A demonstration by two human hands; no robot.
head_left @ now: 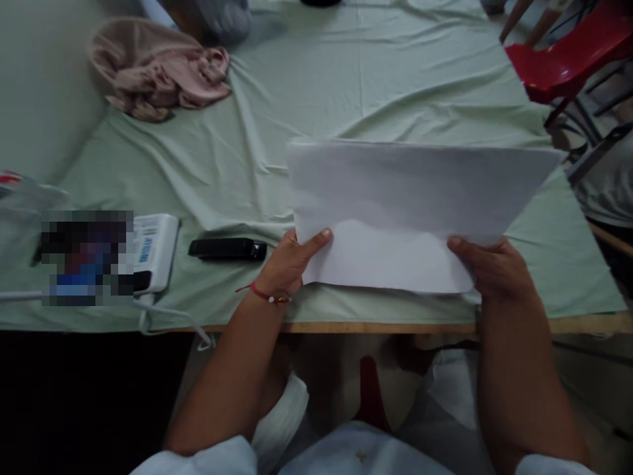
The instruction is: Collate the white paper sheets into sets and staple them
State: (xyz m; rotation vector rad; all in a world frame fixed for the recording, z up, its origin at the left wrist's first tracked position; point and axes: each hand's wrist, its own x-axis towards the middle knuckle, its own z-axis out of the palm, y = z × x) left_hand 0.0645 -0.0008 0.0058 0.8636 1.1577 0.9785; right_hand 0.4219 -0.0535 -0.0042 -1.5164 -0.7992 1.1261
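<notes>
A white folded cloth or sheet is held up just above the near edge of the table, over the pale green fabric that covers it. My left hand grips its lower left corner, thumb on top. My right hand pinches the lower right corner in the same way. A red thread band sits on my left wrist. The fingers under the sheet are hidden.
A black stapler-like object lies left of my left hand. Further left is a white device with a cable hanging off the wooden table edge. A crumpled pink cloth lies at the back left. A red chair stands at the right.
</notes>
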